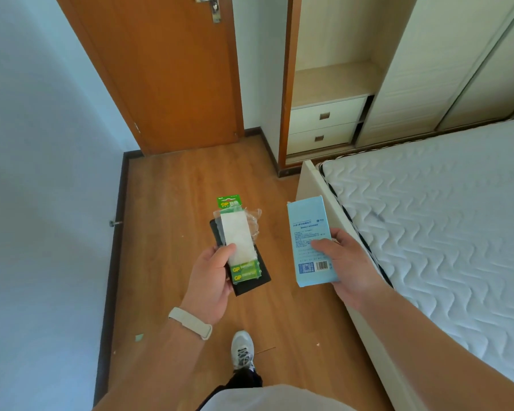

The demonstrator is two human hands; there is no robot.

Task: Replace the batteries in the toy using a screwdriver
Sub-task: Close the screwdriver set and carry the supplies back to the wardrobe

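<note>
Beyond the battery pack [238, 232], a door [175, 72]

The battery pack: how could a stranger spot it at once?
Left of the white mattress, above the wooden floor, are two hands. The left hand holds the battery pack on a flat black item. Its clear plastic, green GP header and green batteries set it apart from the pale blue box in the right hand.

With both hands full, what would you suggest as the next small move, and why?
Probably set the light-blue cardboard box on the white quilted mattress: the right hand grips it, the left hand holds the green battery pack and flat black case, leaving neither free.
</note>
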